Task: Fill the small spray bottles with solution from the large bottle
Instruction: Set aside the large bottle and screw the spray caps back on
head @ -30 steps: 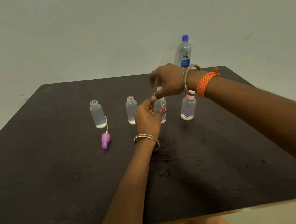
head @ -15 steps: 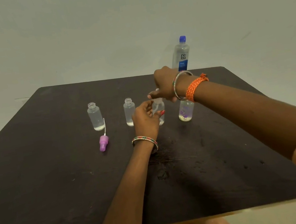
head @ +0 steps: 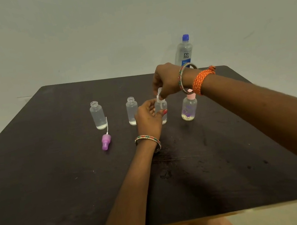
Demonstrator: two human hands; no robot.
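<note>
Right hand (head: 166,80) had dropped closer onto the white pump (head: 160,97).
Its grip pinched the pump atop the third bottle (head: 164,112), mid-desk (head: 37,178); left hand (head: 147,119) gripped that bottle; large bottle (head: 184,52) stood far right.

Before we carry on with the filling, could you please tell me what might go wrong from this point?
1. The right hand pinches the white spray top on the small clear bottle that the left hand grips; a hard twist could tip it.
2. The left wrist sits close to the open clear bottle beside it and could knock it over.
3. The purple spray top lies loose on the dark table and may roll.
</note>
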